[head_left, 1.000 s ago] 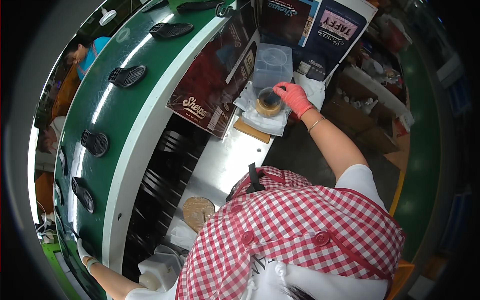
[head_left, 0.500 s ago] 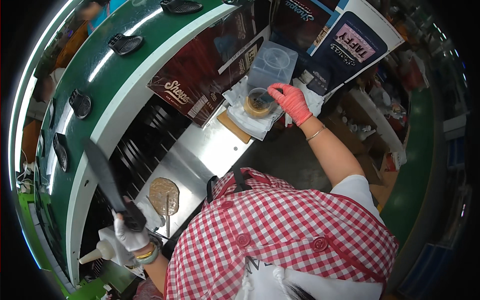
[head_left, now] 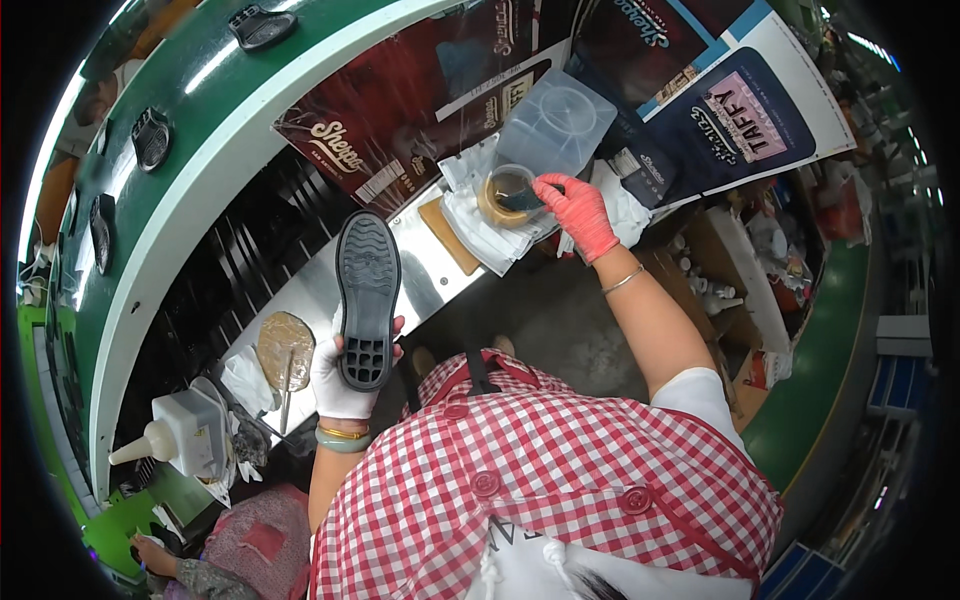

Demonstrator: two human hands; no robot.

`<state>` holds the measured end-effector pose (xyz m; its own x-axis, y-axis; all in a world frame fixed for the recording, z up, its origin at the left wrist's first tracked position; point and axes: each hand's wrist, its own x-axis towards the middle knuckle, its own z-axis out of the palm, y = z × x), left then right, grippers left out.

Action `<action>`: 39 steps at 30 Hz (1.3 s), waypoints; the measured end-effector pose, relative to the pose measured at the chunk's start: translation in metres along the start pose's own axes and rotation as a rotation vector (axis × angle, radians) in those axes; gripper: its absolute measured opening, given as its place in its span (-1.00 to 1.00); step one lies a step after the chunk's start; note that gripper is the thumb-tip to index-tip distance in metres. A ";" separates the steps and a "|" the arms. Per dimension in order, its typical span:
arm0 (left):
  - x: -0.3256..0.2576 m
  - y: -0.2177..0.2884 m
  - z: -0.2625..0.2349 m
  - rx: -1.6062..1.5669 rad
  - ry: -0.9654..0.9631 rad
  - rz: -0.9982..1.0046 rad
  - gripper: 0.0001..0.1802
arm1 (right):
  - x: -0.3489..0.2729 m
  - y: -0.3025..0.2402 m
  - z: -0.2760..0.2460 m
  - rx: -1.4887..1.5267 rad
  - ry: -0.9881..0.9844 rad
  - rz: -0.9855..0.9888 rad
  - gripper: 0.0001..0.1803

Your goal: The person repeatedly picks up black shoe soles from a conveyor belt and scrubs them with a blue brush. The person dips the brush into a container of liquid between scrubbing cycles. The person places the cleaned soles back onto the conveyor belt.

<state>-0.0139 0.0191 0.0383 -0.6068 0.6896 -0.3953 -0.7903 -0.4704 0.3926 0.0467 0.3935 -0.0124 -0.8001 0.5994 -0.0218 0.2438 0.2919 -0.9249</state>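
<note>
Sole [head_left: 367, 297]: black, tread up, gripped at its heel end by the white-gloved left hand [head_left: 345, 375] above the steel surface's [head_left: 318, 290] near edge. Right hand [head_left: 578, 212], pink glove, fingers closed on a brush in the glue jar [head_left: 508, 194] at the surface's far end, on white cloths [head_left: 480, 222].

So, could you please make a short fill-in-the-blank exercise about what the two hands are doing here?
1. The left hand, in a white glove, holds a black shoe ____ with its tread facing the camera.
2. The right hand wears a ____ glove.
3. The right hand reaches to a small round jar that stands on white ____.

Missing words: sole; pink; cloth
</note>
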 end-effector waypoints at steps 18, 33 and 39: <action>0.016 -0.053 -0.033 -0.010 0.108 0.135 -0.28 | -0.031 -0.035 0.009 0.674 -0.121 0.298 -0.74; 0.005 -0.057 0.009 -0.194 -0.124 0.150 -0.05 | -0.089 -0.146 0.061 0.539 -0.317 0.173 -0.74; 0.009 -0.058 0.016 -0.200 -0.140 0.161 -0.05 | -0.088 -0.147 0.057 0.481 -0.367 0.153 -0.74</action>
<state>0.0279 0.0610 0.0251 -0.7190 0.6600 -0.2176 -0.6944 -0.6695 0.2640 0.0502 0.2548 0.1038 -0.9326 0.2880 -0.2175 0.1649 -0.1962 -0.9666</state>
